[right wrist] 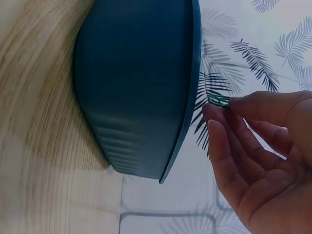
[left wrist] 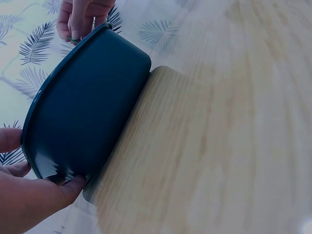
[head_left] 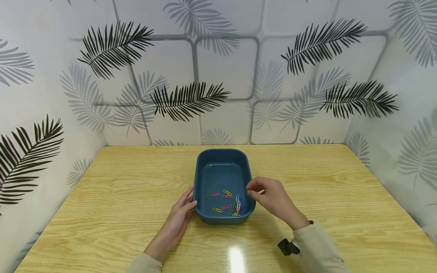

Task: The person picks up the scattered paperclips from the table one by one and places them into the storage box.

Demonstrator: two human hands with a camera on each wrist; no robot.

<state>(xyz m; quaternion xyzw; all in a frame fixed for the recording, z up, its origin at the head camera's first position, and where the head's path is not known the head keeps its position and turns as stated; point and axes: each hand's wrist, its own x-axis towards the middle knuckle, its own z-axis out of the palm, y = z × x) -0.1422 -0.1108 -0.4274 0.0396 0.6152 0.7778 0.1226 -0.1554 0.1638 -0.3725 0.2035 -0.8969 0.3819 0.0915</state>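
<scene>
A dark blue plastic bin (head_left: 223, 155) holds several coloured paper clips (head_left: 227, 207), bunched mostly at its front right corner. Over its right rim, my right hand (head_left: 271, 193) pinches a green paper clip (right wrist: 219, 101) between thumb and fingertips, and the other fingers curve loosely below. My left hand (head_left: 181, 214) rests against the outside of the bin's left wall near the front corner. In the left wrist view, those fingers (left wrist: 68, 187) touch the outer wall with the thumb side close to the rim.
The bin stands on a wood-grain table (head_left: 129, 189). Patterned walls (head_left: 225, 68) with leaf prints close off the back and both sides. A black strap end (head_left: 288, 247) hangs by the right cuff, and light glares off the table's front.
</scene>
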